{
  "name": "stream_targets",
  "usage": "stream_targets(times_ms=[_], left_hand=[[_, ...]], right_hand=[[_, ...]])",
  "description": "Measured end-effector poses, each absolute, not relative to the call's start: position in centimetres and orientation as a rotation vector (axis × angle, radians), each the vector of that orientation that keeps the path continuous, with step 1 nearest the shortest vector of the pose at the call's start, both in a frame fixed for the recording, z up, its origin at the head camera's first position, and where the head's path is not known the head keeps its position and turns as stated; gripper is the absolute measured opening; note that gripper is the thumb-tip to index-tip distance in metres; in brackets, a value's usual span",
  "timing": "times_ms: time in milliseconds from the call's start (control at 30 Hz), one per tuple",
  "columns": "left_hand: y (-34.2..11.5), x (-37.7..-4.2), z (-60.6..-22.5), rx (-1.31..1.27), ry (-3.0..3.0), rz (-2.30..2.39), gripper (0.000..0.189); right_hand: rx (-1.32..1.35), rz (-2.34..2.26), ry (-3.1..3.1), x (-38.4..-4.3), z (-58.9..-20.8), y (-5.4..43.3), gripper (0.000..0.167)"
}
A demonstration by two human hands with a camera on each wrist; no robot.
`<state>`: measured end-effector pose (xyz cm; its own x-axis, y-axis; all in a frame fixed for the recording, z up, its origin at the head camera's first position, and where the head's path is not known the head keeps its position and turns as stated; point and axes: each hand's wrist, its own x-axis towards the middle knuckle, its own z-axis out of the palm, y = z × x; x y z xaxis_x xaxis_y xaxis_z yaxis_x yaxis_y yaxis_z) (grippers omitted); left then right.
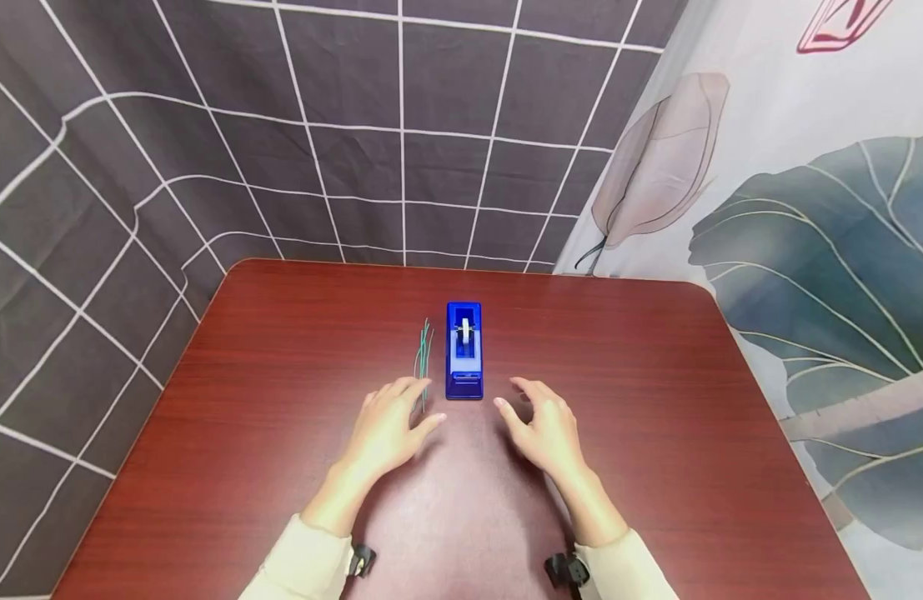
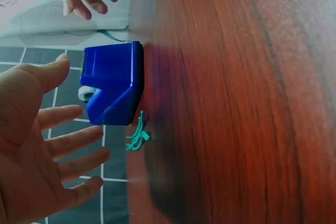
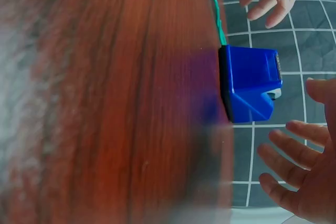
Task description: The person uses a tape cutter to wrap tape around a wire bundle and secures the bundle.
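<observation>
A blue tape dispenser (image 1: 464, 387) stands on the table, a narrow roll of tape (image 1: 465, 331) set in its top. Just left of it lie several thin green twist ties (image 1: 423, 358), loosely bunched. My left hand (image 1: 389, 425) hovers near the front end of the ties, fingers relaxed and spread, holding nothing. To the right of the dispenser's front end is my right hand (image 1: 545, 427), also spread and holding nothing. Both wrist views show the dispenser's side, (image 2: 113, 74) in the left one, with gaps between it and the fingers.
The reddish-brown wooden table (image 1: 281, 333) has rounded back corners. Behind and to the left hangs a dark grey curtain (image 1: 446, 92) with white grid lines. A white cloth with leaf prints (image 1: 814, 233) hangs along the right side. Each wrist wears a small black camera (image 1: 362, 560).
</observation>
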<state>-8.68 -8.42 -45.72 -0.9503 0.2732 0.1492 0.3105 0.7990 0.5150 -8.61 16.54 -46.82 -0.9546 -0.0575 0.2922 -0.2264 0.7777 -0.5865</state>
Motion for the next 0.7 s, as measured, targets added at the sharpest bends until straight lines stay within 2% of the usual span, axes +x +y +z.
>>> stream_targets(times_ms=[333,700], left_hand=[[-7.7,-8.3,-46.2,-0.476,-2.916,-0.859,0.055],[-6.8,-9.7,-45.9,-0.543,-2.838,-0.838,0.049]], right_hand=[[0.256,0.989,-2.709,-8.5,-47.0,15.3,0.04],[0.292,0.992,-2.687,-9.9,-46.5,14.0,0.041]])
